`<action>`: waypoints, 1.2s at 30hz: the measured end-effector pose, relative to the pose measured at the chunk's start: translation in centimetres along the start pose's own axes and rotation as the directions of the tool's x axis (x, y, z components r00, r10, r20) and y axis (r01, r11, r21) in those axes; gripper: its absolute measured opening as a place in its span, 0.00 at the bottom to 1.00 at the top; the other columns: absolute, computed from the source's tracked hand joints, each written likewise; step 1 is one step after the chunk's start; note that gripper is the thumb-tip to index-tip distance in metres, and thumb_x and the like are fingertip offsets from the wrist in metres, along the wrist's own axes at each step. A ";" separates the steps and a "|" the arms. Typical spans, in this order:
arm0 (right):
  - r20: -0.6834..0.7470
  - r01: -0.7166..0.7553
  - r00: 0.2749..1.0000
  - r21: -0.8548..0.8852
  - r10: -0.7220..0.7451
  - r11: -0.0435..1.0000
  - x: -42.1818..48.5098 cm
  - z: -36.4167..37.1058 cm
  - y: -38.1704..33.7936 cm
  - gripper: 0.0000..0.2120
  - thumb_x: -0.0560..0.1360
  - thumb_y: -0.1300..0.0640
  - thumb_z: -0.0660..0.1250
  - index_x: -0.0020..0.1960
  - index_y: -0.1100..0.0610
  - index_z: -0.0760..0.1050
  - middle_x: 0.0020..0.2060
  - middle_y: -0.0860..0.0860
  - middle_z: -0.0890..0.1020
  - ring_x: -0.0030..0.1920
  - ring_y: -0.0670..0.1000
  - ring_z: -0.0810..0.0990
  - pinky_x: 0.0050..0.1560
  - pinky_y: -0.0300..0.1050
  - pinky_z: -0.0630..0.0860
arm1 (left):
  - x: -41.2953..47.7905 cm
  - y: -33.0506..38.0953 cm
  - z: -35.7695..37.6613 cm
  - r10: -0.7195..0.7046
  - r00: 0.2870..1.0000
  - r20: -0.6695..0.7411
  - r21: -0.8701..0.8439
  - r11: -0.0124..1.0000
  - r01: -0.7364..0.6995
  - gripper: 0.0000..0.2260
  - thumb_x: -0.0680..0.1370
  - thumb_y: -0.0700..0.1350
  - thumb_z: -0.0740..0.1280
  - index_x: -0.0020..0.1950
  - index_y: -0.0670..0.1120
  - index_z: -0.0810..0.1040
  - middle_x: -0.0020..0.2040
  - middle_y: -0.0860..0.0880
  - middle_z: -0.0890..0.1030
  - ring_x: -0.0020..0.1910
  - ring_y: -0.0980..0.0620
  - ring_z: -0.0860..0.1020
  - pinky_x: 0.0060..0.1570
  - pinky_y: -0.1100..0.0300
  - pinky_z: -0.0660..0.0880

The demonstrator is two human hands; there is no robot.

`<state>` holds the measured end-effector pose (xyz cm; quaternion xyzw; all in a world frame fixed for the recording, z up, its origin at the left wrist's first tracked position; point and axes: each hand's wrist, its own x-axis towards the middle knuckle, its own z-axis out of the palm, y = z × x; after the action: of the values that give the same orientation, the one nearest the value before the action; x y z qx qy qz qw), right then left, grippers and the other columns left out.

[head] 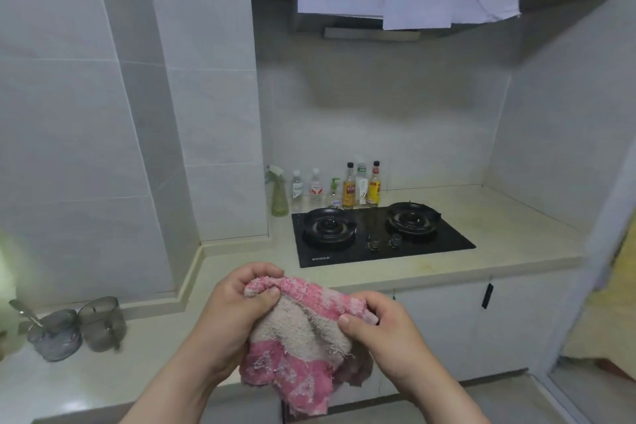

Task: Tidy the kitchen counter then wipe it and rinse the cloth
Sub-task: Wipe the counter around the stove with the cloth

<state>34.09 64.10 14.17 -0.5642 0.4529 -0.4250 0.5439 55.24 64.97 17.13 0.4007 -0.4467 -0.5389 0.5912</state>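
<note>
A pink and cream terry cloth hangs bunched between both hands, in front of the counter's front edge. My left hand grips its upper left part, with fingers curled over the top and the thumb pressed into the cloth. My right hand pinches the right edge between thumb and fingers. The beige L-shaped counter runs behind the hands, with a black two-burner gas hob set into it.
Several bottles and a green spray bottle line the wall behind the hob. Two grey translucent containers with utensils stand on the left counter. White cabinet doors sit below. A range hood hangs overhead.
</note>
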 end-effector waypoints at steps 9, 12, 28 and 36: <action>-0.305 0.095 0.952 0.250 -0.015 0.964 -0.4 -4.2 0.2 0.13 0.73 0.72 0.68 0.55 0.60 0.77 0.45 0.60 0.86 0.46 0.60 0.85 0.52 0.55 0.80 | 3.6 -2.2 3.2 -0.106 0.986 0.127 0.122 0.988 0.090 0.17 0.62 0.37 0.74 0.50 0.38 0.81 0.44 0.36 0.84 0.40 0.40 0.83 0.39 0.51 0.80; -0.373 0.103 0.928 0.248 -0.003 0.963 0.0 -5.4 -0.1 0.11 0.73 0.73 0.67 0.53 0.63 0.78 0.43 0.60 0.86 0.43 0.58 0.85 0.46 0.50 0.80 | 5.4 -3.2 4.3 -0.125 0.981 0.148 0.159 0.982 0.102 0.09 0.66 0.38 0.74 0.44 0.40 0.82 0.41 0.38 0.84 0.38 0.41 0.83 0.38 0.53 0.79; -0.541 0.068 0.841 0.129 0.013 0.989 12.3 -12.6 0.0 0.11 0.62 0.61 0.75 0.44 0.56 0.84 0.43 0.61 0.85 0.43 0.60 0.84 0.47 0.53 0.79 | 22.3 -7.8 8.6 -0.139 0.952 0.273 0.125 0.986 0.109 0.12 0.69 0.31 0.75 0.40 0.49 0.85 0.39 0.42 0.85 0.37 0.45 0.84 0.34 0.57 0.79; -0.699 0.071 0.714 0.131 0.041 0.989 12.7 -17.6 0.5 0.08 0.69 0.68 0.75 0.44 0.57 0.84 0.42 0.61 0.85 0.43 0.61 0.85 0.49 0.54 0.80 | 27.5 -10.9 14.5 -0.181 0.902 0.393 0.161 0.979 0.126 0.12 0.71 0.32 0.72 0.42 0.49 0.86 0.43 0.41 0.85 0.41 0.41 0.84 0.43 0.48 0.80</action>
<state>19.80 47.73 14.31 -0.3232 0.5876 -0.6435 0.3691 38.81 36.60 13.40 0.3523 -0.5610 -0.6245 0.4138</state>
